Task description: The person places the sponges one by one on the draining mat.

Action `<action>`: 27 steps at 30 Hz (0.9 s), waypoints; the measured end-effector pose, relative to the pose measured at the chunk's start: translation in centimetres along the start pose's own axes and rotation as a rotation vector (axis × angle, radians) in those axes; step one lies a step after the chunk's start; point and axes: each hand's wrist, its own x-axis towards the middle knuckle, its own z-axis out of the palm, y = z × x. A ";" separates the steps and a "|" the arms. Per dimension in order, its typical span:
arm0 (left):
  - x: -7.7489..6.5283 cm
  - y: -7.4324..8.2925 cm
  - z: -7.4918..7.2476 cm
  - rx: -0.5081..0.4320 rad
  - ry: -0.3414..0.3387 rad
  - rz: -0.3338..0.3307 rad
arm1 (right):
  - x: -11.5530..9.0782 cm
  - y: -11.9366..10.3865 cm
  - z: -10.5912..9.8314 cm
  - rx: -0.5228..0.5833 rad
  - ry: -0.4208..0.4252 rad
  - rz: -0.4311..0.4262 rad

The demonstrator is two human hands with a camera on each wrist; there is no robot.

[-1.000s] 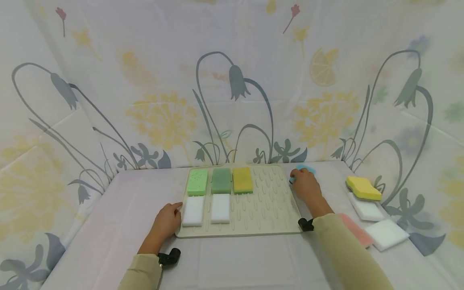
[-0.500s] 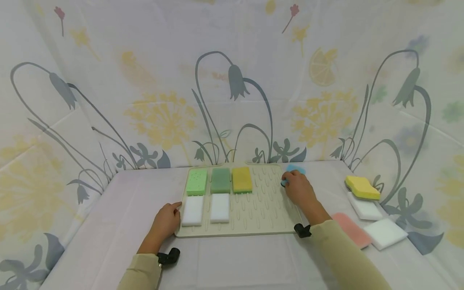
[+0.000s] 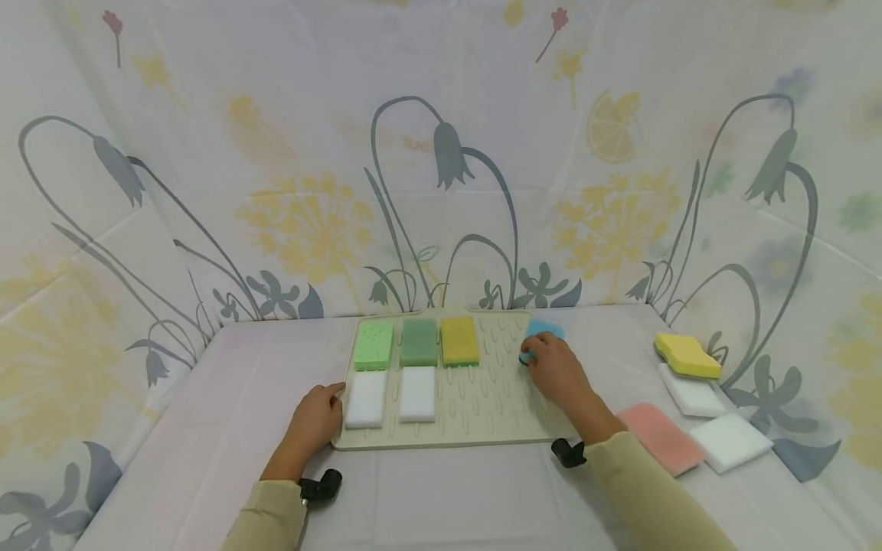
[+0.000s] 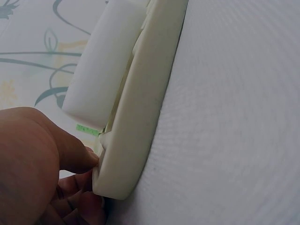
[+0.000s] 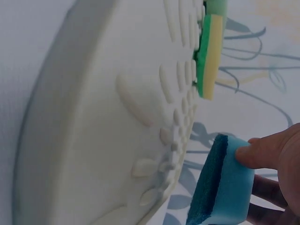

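My right hand (image 3: 561, 371) pinches a blue sponge (image 3: 545, 327) with a dark scouring side, above the far right part of a beige ridged drying mat (image 3: 496, 417). In the right wrist view the thumb lies on the sponge's (image 5: 234, 183) blue side, and the sponge stands tilted, apart from the mat. At the mat's left edge, my left hand (image 3: 315, 421) pinches the rim, thumb on it and fingers curled beside it. On the mat lie a light green sponge (image 3: 374, 344), a dull green one (image 3: 419, 342), a yellow one (image 3: 459, 341) and two white sponges (image 3: 366, 399).
To the right on the table, a yellow scalloped sponge (image 3: 687, 355) rests partly on a white pad (image 3: 693, 394). Closer to me lie a pink pad (image 3: 663, 438) and another white pad (image 3: 731, 442). A flower-printed cloth (image 3: 317, 153) hangs behind the table.
My right hand has carried the blue sponge leftward, from beyond the mat's right edge to over its far right part. The left hand stays at the mat's left rim.
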 end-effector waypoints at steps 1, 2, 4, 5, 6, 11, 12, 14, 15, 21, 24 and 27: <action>0.0 0.0 0.0 0.000 0.000 0.003 | -0.1 -0.2 0.0 0.001 0.002 -0.009; 0.0 0.0 0.0 0.000 0.000 0.006 | -0.2 -0.3 0.0 -0.002 0.008 -0.024; 0.0 0.0 0.0 0.000 -0.002 0.008 | -0.4 -0.6 0.0 -0.011 0.026 -0.056; 0.0 0.0 -0.1 -0.002 -0.001 0.009 | -0.4 -0.8 0.0 -0.017 0.034 -0.070; 0.0 0.0 0.0 -0.003 -0.002 0.007 | -0.5 -0.9 -0.1 -0.019 0.041 -0.083; 0.1 0.0 0.1 -0.003 -0.002 -0.002 | -0.9 -2.0 0.0 -0.014 0.056 -0.115; 0.1 -0.1 0.1 -0.003 -0.001 -0.001 | -1.0 -2.3 0.1 -0.010 0.058 -0.121; 0.1 0.0 0.0 -0.003 0.000 0.002 | -1.3 -2.8 0.3 -0.004 0.061 -0.137; 0.1 0.0 0.0 -0.005 -0.001 0.003 | -1.4 -3.0 0.4 0.001 0.062 -0.147; 0.1 0.0 -0.1 -0.013 -0.006 0.003 | -2.0 -4.1 1.0 0.015 0.050 -0.168; 0.2 -0.1 0.0 -0.014 -0.006 0.007 | -2.3 -4.6 1.2 0.025 0.030 -0.162; 0.2 -0.1 0.0 -0.016 -0.008 0.007 | -2.5 -5.1 1.3 0.040 0.016 -0.162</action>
